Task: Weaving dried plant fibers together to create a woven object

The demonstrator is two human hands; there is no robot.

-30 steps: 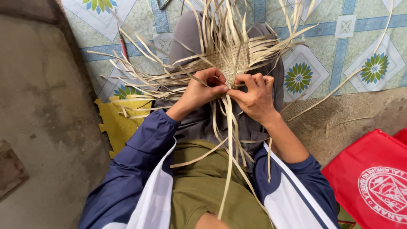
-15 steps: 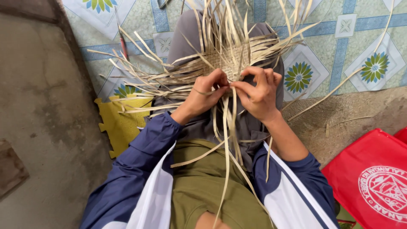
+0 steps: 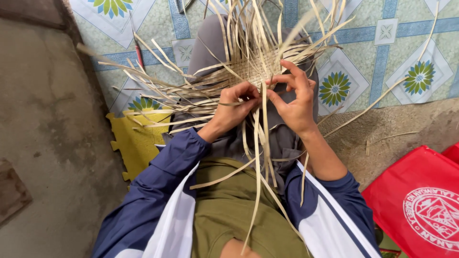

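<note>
Both hands work at the near edge of a half-woven mat of pale dried strips that rests on the person's lap, its loose ends fanning out toward the tiled floor covering and hanging down over the knees. Compared with half a second ago, the right hand has opened up: its index and middle fingers now lift clear and spread above the weave, while the thumb and lower fingers pinch one long strip that drops straight down past the green trousers. A moment back that hand was curled tight against the left one. The left hand stays closed, fingers curled over a cluster of strips at the mat's edge and pressing them flat against the woven part. The two hands have also drawn slightly apart, so a narrow gap shows between them where the hanging strip passes. That suggests one crossing has just been tucked in and the right hand is drawing the next strip into position, with the left hand pinning the row so it does not loosen. A yellow foam tile lies to the left on the concrete, and a red bag sits at the lower right.
</note>
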